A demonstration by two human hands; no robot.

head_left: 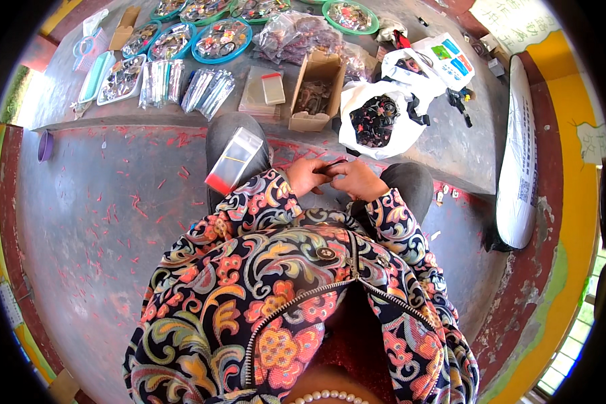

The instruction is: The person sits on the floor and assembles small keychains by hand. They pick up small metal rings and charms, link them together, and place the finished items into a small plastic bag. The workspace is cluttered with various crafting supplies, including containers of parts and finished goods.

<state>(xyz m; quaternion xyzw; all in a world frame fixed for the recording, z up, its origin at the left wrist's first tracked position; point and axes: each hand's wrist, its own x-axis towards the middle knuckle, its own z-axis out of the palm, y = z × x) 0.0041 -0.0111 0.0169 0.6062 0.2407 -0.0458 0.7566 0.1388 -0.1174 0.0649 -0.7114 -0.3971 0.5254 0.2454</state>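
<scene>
Here the person sits on the floor with knees drawn up, and both hands meet just above the lap, which keeps the work close under the eyes. The left hand and the right hand pinch a small dark strip-like piece from either end; the fingers of each hand are closed together on it, the left at its near end, the right at the far end, so the piece spans the small gap between the two hands. What the piece is made of is too small to tell.

A stack of clear plastic sleeves with a red edge leans on the left knee, tilted, within easy reach of the left hand, seemingly parked there so one can be picked without bending forward. Straight ahead, on the low grey ledge, an open cardboard box and a white plastic bag full of dark small parts stand side by side, mouths up and turned toward the person, so that either hand can dip in. Further back on the ledge lie round teal-rimmed trays and a rectangular tray, each holding mixed small items, and bundles of filled clear sleeves lie flat beside them, well apart from the hands. Red scraps litter the floor to the left
</scene>
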